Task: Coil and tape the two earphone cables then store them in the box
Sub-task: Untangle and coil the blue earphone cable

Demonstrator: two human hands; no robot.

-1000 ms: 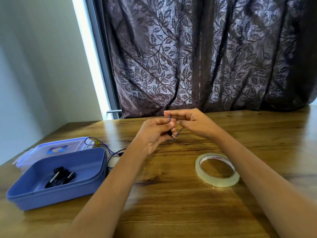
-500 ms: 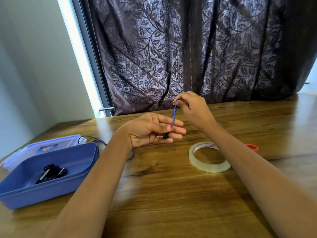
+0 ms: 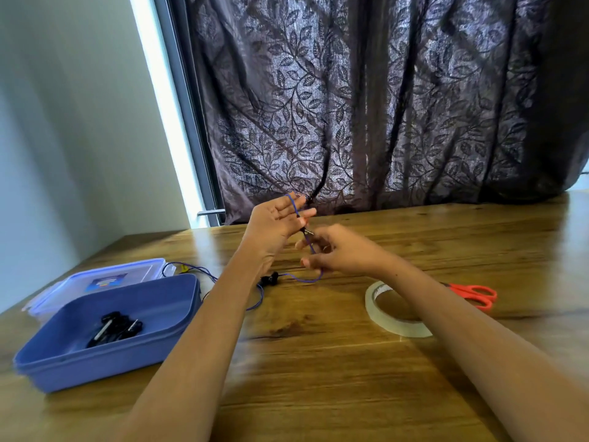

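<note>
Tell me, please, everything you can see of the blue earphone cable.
The blue earphone cable is thin, flexible and plastic-looking. It loops over the straight fingers of the left hand, passes its black plug near those fingertips, and runs down through the right hand, which appears to pinch it. From there it curves onto the wooden table to black earbuds, and slack trails left toward the box lid.

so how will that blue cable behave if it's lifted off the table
Probably very floppy: the blue cable drapes over the left hand and curls loosely across the table. Likely light, being so thin. The black earbuds at its end might dangle and swing.
</note>
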